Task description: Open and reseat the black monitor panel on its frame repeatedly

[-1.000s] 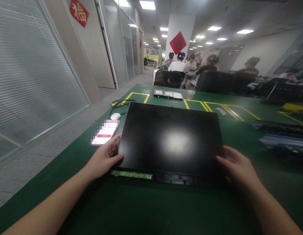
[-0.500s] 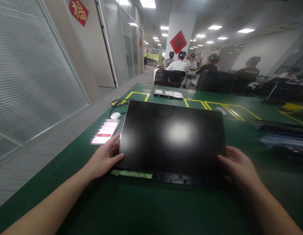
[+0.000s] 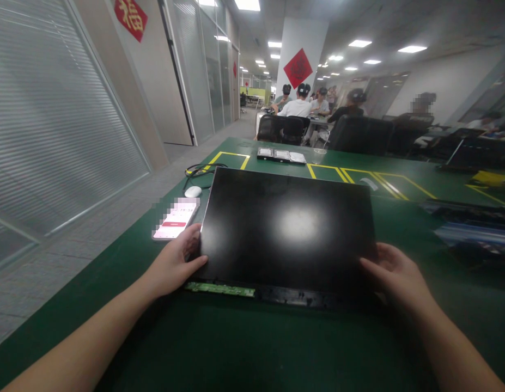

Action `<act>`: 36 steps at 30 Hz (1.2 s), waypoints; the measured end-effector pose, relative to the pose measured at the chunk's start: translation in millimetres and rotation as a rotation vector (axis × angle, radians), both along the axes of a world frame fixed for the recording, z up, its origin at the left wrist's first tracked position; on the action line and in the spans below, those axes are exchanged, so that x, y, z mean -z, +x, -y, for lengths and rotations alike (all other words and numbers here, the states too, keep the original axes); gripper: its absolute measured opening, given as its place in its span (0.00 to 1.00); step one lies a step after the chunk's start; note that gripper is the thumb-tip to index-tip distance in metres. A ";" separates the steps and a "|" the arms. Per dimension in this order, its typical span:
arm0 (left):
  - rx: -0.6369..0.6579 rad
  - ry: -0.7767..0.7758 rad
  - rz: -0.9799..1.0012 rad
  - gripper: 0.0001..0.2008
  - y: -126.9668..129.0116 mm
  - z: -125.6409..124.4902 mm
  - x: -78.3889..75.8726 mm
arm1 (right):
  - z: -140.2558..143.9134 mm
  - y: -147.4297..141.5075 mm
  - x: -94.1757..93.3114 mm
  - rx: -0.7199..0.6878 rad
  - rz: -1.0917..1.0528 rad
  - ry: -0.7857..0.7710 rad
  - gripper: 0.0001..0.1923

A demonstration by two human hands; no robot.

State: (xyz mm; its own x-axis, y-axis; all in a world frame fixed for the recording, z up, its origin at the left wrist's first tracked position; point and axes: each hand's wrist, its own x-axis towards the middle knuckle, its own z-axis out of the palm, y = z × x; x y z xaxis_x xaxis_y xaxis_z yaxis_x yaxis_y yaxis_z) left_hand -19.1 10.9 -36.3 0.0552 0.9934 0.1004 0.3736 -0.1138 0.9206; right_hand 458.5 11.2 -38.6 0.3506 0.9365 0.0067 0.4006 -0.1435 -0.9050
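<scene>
Phone (image 3: 175, 222) on table (image 3: 256, 348) left of screen panel (image 3: 252, 234), drives (image 3: 281, 155) behind it

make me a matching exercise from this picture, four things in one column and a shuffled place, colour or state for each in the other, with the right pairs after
Things
1. black panel
2. green circuit strip
3. phone
4. small rounded object

Places, colours, states
A. screen lit, mostly pinkish white
B. along the left part of the panel's near edge
C. white, just beyond the phone
D. held at its left and right edges

Right pairs
1-D
2-B
3-A
4-C
</scene>
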 end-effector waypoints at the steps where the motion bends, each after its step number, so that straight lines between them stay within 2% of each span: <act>1: 0.000 0.004 -0.006 0.37 0.0 0.0 -0.1 | -0.4 0.9 0.3 -0.003 0.017 -0.002 0.28; 11: 0.001 0.038 -0.062 0.33 0.1 0.3 -2.4 | -2.2 2.9 2.6 -0.010 0.056 0.008 0.28; 36: 0.019 0.074 -0.147 0.31 -1.6 -0.1 -0.4 | -1.7 6.8 10.3 -0.039 0.054 0.070 0.28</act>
State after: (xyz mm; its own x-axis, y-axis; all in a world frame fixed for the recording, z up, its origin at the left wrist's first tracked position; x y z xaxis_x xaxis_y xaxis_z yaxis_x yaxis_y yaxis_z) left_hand -20.7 10.9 -35.9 0.0934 0.9822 0.1629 0.5009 -0.1878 0.8449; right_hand 465.2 12.9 -48.9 0.3108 0.9462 0.0906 0.4527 -0.0635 -0.8894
